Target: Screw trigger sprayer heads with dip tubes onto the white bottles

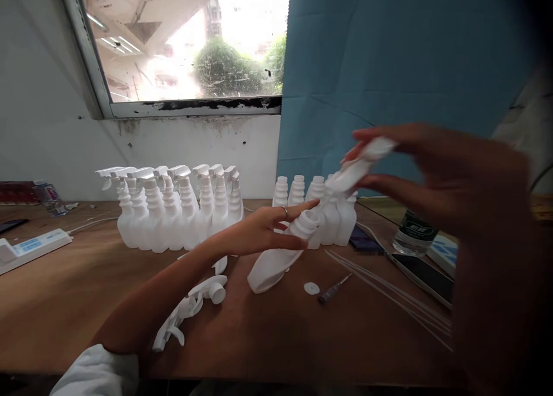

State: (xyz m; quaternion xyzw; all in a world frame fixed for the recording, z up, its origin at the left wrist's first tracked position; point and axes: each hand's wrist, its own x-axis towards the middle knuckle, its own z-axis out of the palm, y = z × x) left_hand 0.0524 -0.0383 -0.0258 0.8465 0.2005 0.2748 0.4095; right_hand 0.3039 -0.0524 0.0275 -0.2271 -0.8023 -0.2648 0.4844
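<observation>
My left hand grips a white plastic spray bottle by its neck, tilted with the open mouth toward the upper right. Above and to the right, my right hand, a little blurred, pinches a white trigger sprayer head between thumb and fingers. The lower end of that head is close to the bottle's mouth; whether a tube runs down from it is too blurred to tell. Loose trigger sprayers lie on the table left of the bottle, partly behind my left forearm.
Several bottles with sprayers fitted stand at the back left; several topless bottles stand behind my hands. A screwdriver, a white disc, thin clear tubes, a phone, a water bottle and a power strip lie around.
</observation>
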